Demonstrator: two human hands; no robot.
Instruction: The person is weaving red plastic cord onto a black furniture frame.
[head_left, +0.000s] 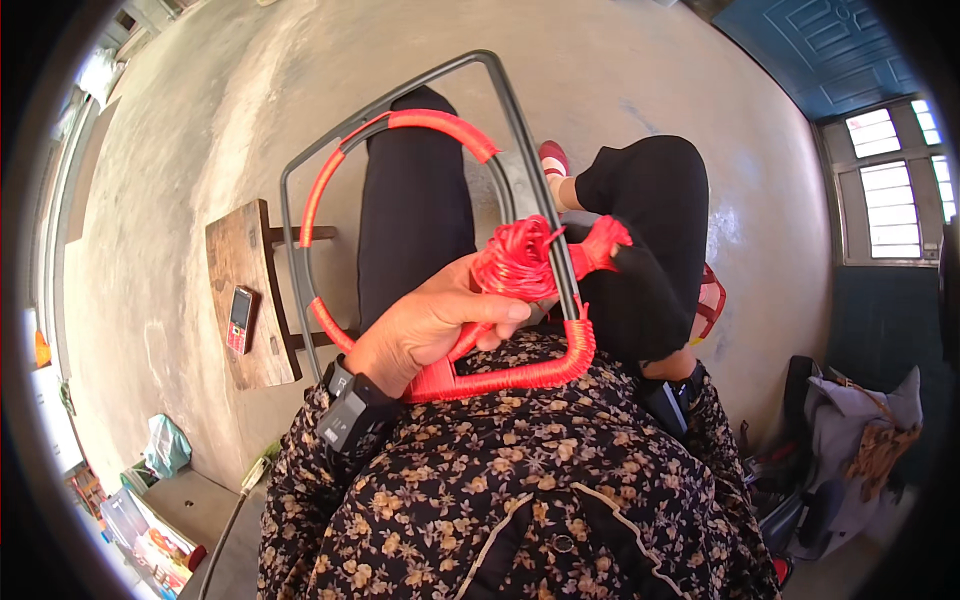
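Note:
My left hand (430, 315) is closed around a bundle of shiny red cord (515, 262), its thumb pressed across the strands. A dark grey frame (510, 110) with an inner ring stands tilted above my lap against that hand. Red cord winding (520, 376) covers its lower edge and corner, and parts of the ring. The bundle passes by the frame's right bar and ends in a loose tuft (603, 243). My right hand (635, 285) is beyond the bar near that tuft; it appears dark-covered and blurred against the black trousers, so its fingers cannot be made out.
A small wooden stool (232, 262) at left carries a red and black keypad phone (241, 318). Grey cloth items (860, 430) are piled at the right. A teal bag (167, 445) lies at lower left. Blue door panels (810, 45) and a barred window (888, 190) line the right wall.

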